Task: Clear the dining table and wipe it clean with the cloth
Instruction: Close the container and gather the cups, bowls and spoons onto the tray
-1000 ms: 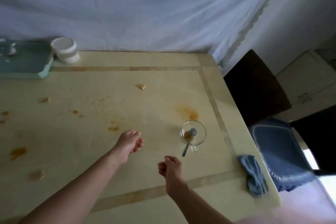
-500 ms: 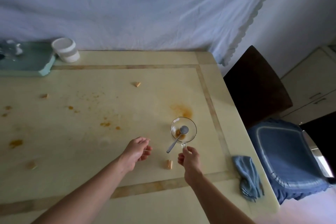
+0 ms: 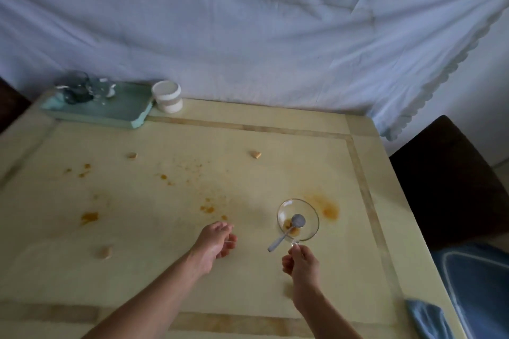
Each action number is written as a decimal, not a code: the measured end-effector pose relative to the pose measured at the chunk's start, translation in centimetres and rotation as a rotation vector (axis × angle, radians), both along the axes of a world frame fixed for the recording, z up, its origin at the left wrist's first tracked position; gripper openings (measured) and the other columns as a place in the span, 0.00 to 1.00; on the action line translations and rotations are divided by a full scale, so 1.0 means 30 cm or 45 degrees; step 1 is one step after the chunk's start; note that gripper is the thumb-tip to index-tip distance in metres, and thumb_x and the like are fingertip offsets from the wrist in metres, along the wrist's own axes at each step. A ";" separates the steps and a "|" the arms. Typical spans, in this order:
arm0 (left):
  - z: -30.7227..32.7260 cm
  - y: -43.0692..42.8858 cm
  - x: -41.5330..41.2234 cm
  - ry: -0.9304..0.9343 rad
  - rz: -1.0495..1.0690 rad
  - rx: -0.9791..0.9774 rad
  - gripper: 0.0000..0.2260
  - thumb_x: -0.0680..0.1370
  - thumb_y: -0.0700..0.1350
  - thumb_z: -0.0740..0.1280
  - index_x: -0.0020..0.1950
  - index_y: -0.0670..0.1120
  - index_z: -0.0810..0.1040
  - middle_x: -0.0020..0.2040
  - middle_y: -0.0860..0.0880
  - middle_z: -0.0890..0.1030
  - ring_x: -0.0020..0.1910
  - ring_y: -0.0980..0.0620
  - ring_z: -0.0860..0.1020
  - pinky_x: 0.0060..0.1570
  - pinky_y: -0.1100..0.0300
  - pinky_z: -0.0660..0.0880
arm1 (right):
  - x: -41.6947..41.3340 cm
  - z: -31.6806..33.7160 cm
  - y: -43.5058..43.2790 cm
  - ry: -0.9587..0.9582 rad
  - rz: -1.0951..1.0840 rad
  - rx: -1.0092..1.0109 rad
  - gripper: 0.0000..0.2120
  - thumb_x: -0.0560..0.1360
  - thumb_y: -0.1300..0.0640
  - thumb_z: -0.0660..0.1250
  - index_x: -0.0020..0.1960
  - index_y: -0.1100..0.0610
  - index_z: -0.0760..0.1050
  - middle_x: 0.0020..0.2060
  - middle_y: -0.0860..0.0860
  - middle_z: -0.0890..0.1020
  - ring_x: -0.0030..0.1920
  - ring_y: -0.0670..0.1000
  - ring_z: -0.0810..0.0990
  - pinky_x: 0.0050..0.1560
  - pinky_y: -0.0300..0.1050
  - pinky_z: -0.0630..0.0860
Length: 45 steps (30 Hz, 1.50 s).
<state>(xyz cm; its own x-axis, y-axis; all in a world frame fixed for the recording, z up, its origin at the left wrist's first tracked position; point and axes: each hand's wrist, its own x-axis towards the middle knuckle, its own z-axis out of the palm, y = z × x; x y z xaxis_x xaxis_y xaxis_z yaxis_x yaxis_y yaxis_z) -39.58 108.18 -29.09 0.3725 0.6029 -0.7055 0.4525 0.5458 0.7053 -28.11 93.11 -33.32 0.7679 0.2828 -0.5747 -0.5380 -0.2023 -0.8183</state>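
Two hands: right hand pinches glass bowl handle; left hand loosely curled, empty.

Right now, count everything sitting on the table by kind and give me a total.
Food scraps: 4
Glass bowl: 1
Spoon: 1
White jar: 1
Green tray: 1
Blue cloth: 1
Total: 9, not counting the blurred glassware on the tray.

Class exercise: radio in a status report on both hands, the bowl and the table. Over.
Right hand pinching glass bowl handle, spoon inside. Left hand open, empty. Table stained, crumbs scattered; cloth untouched at right edge.
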 end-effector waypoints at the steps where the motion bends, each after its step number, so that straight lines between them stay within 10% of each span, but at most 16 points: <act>1: 0.009 0.025 -0.012 -0.008 0.015 0.001 0.06 0.80 0.41 0.60 0.52 0.43 0.75 0.38 0.45 0.78 0.32 0.50 0.75 0.31 0.62 0.67 | -0.013 0.012 0.038 -0.003 0.015 0.011 0.13 0.79 0.65 0.57 0.35 0.60 0.68 0.26 0.53 0.67 0.27 0.50 0.65 0.29 0.43 0.63; 22: 0.108 1.072 -0.536 -0.105 0.549 0.076 0.08 0.80 0.40 0.59 0.46 0.46 0.76 0.40 0.44 0.80 0.36 0.50 0.76 0.38 0.60 0.71 | -0.472 0.229 1.287 0.030 0.420 0.129 0.13 0.77 0.65 0.58 0.35 0.61 0.71 0.25 0.53 0.70 0.26 0.51 0.68 0.26 0.41 0.66; 45: -0.092 1.793 -0.524 -0.192 0.565 0.105 0.11 0.81 0.42 0.59 0.62 0.43 0.74 0.47 0.44 0.80 0.43 0.48 0.78 0.46 0.56 0.75 | -0.428 0.097 2.131 0.067 0.424 -0.006 0.13 0.78 0.63 0.56 0.35 0.60 0.67 0.25 0.53 0.66 0.22 0.49 0.64 0.22 0.38 0.63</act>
<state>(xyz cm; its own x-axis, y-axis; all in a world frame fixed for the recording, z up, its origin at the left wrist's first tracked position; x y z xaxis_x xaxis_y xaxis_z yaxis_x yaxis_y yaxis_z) -55.30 161.97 -31.85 0.1609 0.7788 -0.6063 0.0777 0.6024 0.7944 -40.96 157.03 -30.40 0.6033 0.5102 -0.6130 -0.4832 -0.3777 -0.7899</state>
